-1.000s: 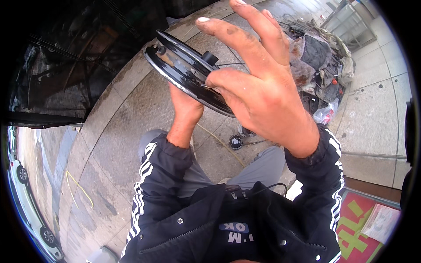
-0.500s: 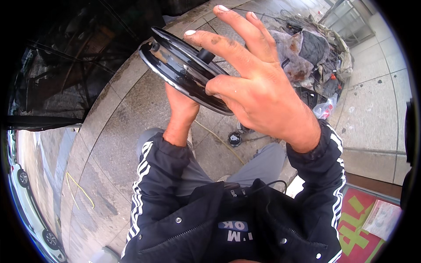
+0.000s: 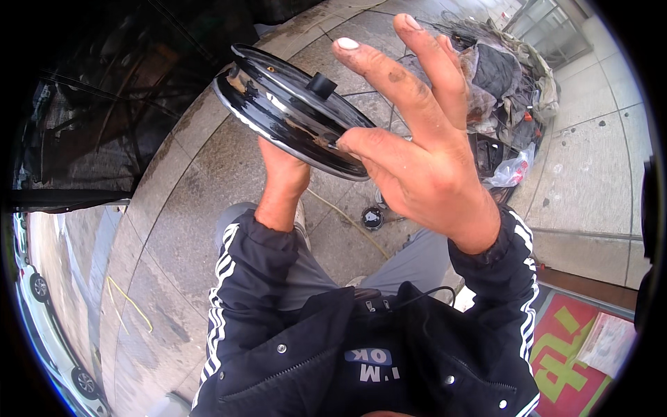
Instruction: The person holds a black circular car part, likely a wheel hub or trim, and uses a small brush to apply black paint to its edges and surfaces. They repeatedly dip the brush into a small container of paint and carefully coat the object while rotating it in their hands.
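A glossy black wheel rim (image 3: 278,111) is tilted in front of me, with bare brownish patches in its channel and a short black cylindrical stub on its upper side. My left hand (image 3: 283,163) holds it from below; its fingers are hidden behind the rim. At the right end of the channel, my right hand (image 3: 431,153) has one fingertip bent down to the metal, in what looks like a pinch. Whatever that pinch holds is hidden. The other fingers stretch up and away from the rim. Below, an open tin of black liquid (image 3: 372,218) stands on the ground.
A heap of dirty cloths (image 3: 486,76) lies at the far right beside a clear plastic bag (image 3: 515,169). Yellow cord (image 3: 340,212) runs over the paving between my legs. A red and green sign (image 3: 563,326) is at lower right, and parked cars (image 3: 59,347) are at left.
My right hand has shifted right, and its raised fingers have swung away from the rim, uncovering the black stub. The rim has moved slightly left in my left hand.
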